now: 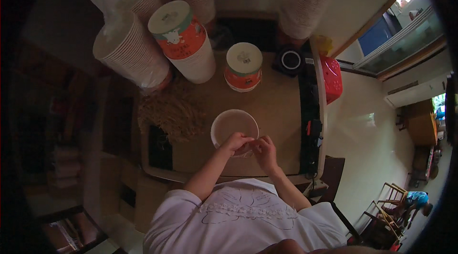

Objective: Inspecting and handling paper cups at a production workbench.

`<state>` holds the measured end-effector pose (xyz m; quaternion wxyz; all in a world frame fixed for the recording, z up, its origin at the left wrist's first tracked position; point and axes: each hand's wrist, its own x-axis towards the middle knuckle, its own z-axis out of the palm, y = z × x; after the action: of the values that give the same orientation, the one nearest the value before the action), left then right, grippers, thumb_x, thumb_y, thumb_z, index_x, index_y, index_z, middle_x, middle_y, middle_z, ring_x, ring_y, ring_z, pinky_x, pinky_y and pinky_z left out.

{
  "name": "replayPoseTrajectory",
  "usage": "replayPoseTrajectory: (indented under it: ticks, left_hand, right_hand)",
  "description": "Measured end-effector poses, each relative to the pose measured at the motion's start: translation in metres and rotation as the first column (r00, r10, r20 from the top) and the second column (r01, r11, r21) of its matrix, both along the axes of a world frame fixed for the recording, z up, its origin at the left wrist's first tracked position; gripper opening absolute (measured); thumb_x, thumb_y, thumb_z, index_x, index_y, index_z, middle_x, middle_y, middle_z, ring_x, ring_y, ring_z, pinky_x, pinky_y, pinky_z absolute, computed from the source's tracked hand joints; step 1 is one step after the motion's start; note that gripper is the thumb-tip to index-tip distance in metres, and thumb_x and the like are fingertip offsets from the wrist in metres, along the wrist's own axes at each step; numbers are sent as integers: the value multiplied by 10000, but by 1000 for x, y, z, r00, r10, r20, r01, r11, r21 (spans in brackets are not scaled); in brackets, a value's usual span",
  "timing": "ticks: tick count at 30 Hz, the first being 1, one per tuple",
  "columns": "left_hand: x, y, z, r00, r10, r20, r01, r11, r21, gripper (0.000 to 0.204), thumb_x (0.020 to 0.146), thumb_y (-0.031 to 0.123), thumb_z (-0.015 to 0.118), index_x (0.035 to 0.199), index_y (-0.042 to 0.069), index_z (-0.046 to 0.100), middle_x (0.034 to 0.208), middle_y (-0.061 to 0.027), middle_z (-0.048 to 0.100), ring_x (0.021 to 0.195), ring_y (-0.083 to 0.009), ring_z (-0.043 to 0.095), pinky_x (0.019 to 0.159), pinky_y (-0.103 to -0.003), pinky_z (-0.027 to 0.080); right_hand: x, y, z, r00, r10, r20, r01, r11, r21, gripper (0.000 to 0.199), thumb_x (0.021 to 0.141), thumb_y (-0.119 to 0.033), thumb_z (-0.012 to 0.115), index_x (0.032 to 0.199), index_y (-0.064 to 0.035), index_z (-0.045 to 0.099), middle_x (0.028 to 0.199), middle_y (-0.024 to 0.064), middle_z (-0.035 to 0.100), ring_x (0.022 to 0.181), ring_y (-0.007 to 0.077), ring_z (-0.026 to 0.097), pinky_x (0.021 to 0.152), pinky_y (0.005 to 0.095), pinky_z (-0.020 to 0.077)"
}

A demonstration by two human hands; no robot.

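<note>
Head: hands (236, 143) (264, 151) at tub rim (213, 131), table's right edge (324, 132) well apart.

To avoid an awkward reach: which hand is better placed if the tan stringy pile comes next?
Probably the left hand: it is nearer the tan stringy pile, left of the white bowl; the right hand sits farther away.

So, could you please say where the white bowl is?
In the head view, the bowl is central, right of the brown fibres, by the left hand.
</note>
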<state>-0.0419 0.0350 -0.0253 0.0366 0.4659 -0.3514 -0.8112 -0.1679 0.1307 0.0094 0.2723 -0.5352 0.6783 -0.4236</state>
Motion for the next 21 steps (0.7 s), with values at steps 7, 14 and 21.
replayPoseTrajectory:
  ticks: [7,14,21]
  left_hand:
    - [0,7,21,995,0,-95,-34,937,-348,123,805,146,626,852,33,623,704,-7,587,583,-80,530,515,-230,433]
    - [-3,19,46,983,-114,146,171,250,-953,121,741,99,637,853,63,611,758,-75,592,611,-157,578,569,-286,464]
    - [-10,20,31,987,105,-120,-154,819,-552,77,789,98,620,764,37,580,647,9,536,589,-99,544,506,-242,439]
  right_hand:
    - [-12,2,-12,839,-161,520,131,987,94,72,816,-87,632,840,-32,593,721,8,564,639,78,504,548,229,419]
    - [-18,3,-14,689,-274,671,126,957,261,123,836,-140,621,835,-21,590,718,12,575,606,72,498,537,211,405]
    - [-16,7,-12,796,-234,558,132,967,217,103,828,-115,627,837,-16,599,719,1,577,638,70,516,579,210,425]
